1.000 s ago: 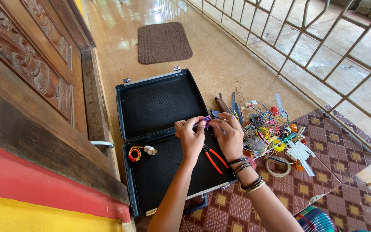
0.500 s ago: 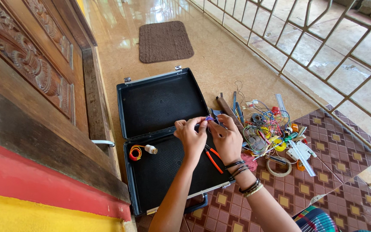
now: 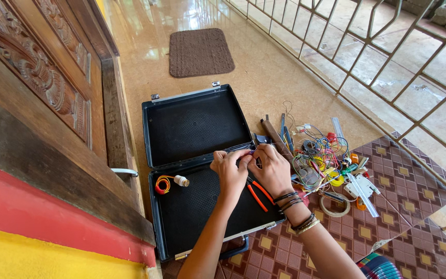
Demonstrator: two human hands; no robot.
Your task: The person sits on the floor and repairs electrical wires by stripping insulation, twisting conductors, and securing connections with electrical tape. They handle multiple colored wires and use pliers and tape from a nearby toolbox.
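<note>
I am watching both hands working together over the open black case [image 3: 197, 124], which is lying on the tiled floor [image 3: 285, 67] beside a carved wooden door [image 3: 42, 88]. The left hand [image 3: 229, 170] and the right hand [image 3: 272, 168] are meeting fingertip to fingertip above the hinge line of the case, pinching something small between them. There is a hint of purple at the pinch, but I cannot tell what the piece is.

Left grip: fingers are curling in on the small piece. Right grip: the same, closing on it from the other side. How firmly either is clamping I cannot make out.

My judgement on doing this well: I am thinking the fine work wants both wrists steady and low over the case, so that a dropped part is landing on the dark lining rather than in the wire tangle [image 3: 318, 155] to the right.

Orange-handled pliers [image 3: 259, 194] are lying in the lower half of the case, partly under the right wrist. A coil of orange wire with a white end piece [image 3: 169, 182] is sitting near the left wall of the case. A tape ring [image 3: 335, 204] is lying on the patterned mat [image 3: 388, 206].

Hidden or unclear: the pinched piece itself, the plier jaws, and most items inside the tangle.
</note>
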